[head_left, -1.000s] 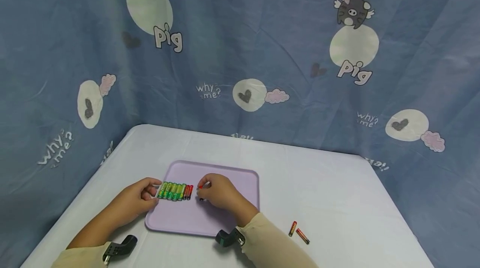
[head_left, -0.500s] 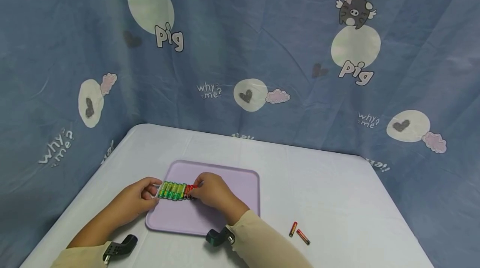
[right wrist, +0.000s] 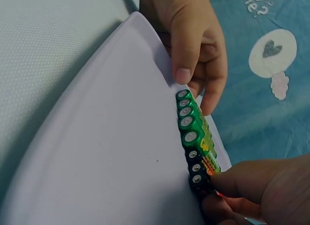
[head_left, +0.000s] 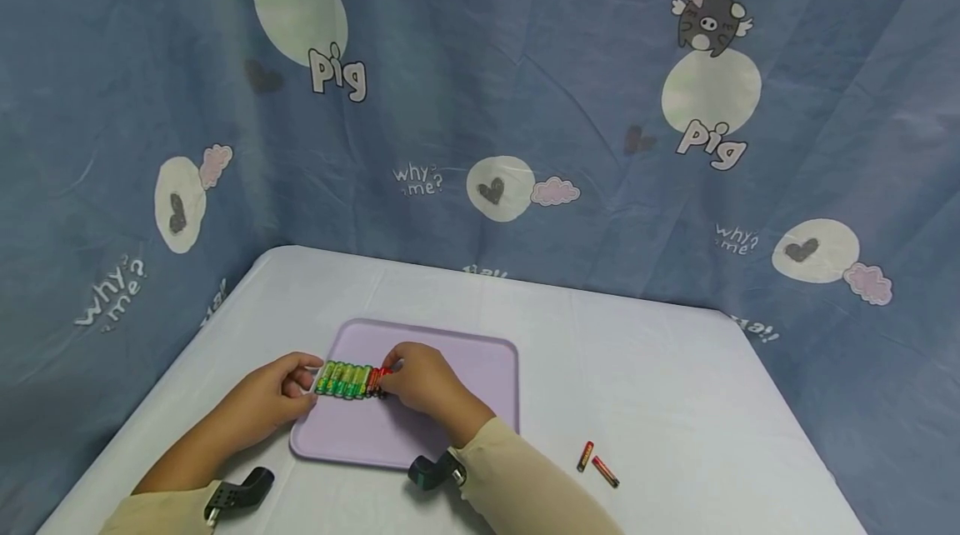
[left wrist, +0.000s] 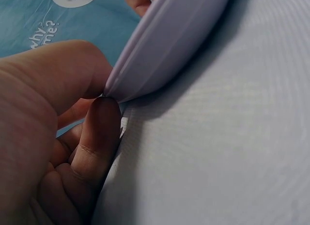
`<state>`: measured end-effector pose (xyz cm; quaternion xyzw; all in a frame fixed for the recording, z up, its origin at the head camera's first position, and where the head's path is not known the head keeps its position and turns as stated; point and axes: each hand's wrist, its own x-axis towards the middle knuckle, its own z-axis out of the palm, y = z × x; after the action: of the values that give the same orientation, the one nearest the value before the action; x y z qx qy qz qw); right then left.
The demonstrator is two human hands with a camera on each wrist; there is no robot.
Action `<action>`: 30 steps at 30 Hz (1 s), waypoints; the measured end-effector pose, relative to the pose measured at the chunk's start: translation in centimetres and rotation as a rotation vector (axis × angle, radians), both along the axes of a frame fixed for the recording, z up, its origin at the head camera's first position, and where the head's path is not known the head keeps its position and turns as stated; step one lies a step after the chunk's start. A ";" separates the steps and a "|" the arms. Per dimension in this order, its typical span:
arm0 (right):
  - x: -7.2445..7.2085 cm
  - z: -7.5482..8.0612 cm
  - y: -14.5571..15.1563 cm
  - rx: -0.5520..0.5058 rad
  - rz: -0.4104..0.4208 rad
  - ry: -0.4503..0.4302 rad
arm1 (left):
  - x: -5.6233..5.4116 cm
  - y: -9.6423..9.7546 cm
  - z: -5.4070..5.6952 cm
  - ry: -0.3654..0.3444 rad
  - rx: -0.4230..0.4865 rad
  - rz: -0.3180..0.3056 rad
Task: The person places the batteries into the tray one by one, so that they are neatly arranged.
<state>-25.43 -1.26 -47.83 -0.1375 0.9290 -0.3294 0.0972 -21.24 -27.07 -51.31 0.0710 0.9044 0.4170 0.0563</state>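
A lilac tray lies on the table, with a row of batteries set side by side near its left edge. Several green batteries form the left part of the row, and red-and-black batteries continue it on the right. My left hand grips the tray's left rim, thumb on the inside in the right wrist view, beside the first green battery. At the row's right end my right hand pinches a red battery, mostly hidden by the thumb and fingers. In the right wrist view, small black battery ends show beside the right thumb.
Two loose red batteries, one upper and one lower, lie on the white tabletop right of the tray. A blue printed curtain hangs behind the table. Each wrist carries a black camera mount.
My right hand has moved left, bringing the red battery from a gap away up against the end of the row. The left hand has stayed at the tray's rim.
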 end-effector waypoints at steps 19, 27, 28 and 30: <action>0.1 0.0 0.1 -0.001 -0.019 -0.024 | 0.1 0.3 0.1 -0.018 0.032 -0.001; 0.2 0.4 1.3 -0.097 -0.002 -0.104 | 0.0 0.2 -0.1 -0.008 0.022 -0.006; 0.2 0.5 1.6 -0.111 0.004 -0.111 | 0.0 0.2 0.0 -0.008 0.022 -0.005; 0.2 0.7 2.4 -0.134 0.023 -0.104 | 0.0 0.2 0.1 -0.008 0.020 -0.002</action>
<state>-25.23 1.09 -47.13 -0.1370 0.8970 -0.3964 0.1394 -21.23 -26.87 -51.26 0.0706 0.8998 0.4263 0.0596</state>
